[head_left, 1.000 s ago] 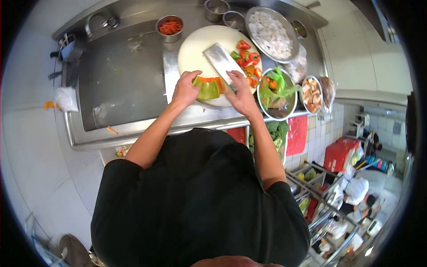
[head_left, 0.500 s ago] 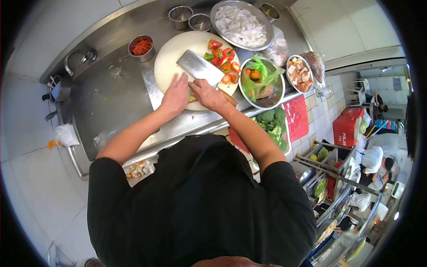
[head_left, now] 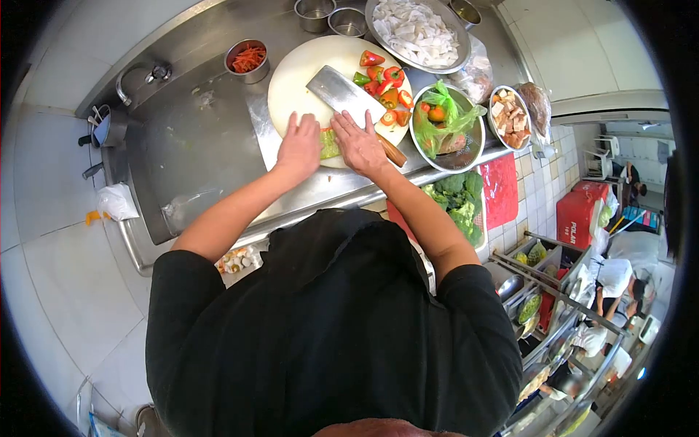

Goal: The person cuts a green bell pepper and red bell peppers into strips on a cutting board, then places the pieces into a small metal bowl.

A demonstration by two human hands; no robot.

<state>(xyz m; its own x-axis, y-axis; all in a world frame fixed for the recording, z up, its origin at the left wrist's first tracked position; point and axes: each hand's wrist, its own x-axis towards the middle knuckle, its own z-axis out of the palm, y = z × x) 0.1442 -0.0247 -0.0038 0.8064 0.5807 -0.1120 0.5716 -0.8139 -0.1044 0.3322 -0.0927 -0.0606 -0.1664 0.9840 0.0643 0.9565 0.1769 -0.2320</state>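
Note:
On the round white cutting board (head_left: 295, 76), a piece of pepper (head_left: 330, 143) lies with its pale green inside up, between my two hands. My left hand (head_left: 299, 146) rests at its left edge, fingers pointing forward and slightly bent. Flat at its right side is my right hand (head_left: 359, 144), fingers stretched out, beside the cleaver. The cleaver (head_left: 341, 93) lies on the board, its wooden handle passing to the right of my right hand. Cut red, orange and green peppers (head_left: 386, 86) sit at the board's right side.
A metal cup of carrot strips (head_left: 249, 57) stands left of the board. Beyond are a bowl of white strips (head_left: 419, 33) and small metal cups. To the right are a colander (head_left: 466, 156) with bagged peppers, a bowl of brown-white chunks (head_left: 510, 120) and broccoli (head_left: 459, 197). People work far right.
My hands have moved apart, and more of the pepper piece shows between them. My right hand has flattened. The whole view has shifted, so the board appears higher and further right.

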